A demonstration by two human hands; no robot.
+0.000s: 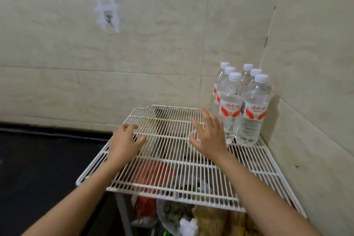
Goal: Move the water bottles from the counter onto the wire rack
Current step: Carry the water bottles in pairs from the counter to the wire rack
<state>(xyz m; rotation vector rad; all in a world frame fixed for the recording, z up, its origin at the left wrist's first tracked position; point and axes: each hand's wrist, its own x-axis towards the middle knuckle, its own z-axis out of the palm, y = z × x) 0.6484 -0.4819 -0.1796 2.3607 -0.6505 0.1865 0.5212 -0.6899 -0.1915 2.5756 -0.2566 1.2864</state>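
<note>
Several clear water bottles [247, 113] with white caps and red labels stand in two rows on the back right corner of the white wire rack [172, 170], against the tiled wall. My right hand [207, 132] hovers over the rack just left of the bottles, fingers spread, holding nothing. Over the rack's left part is my left hand [124, 140], fingers loosely curled and apart, also holding nothing. Neither hand touches a bottle.
Beige tiled walls [134, 63] close in the back and right sides. A dark counter surface [38, 159] lies to the left. Under the rack sit plastic bags and red items [153, 174]. A hook [109, 19] is stuck on the back wall.
</note>
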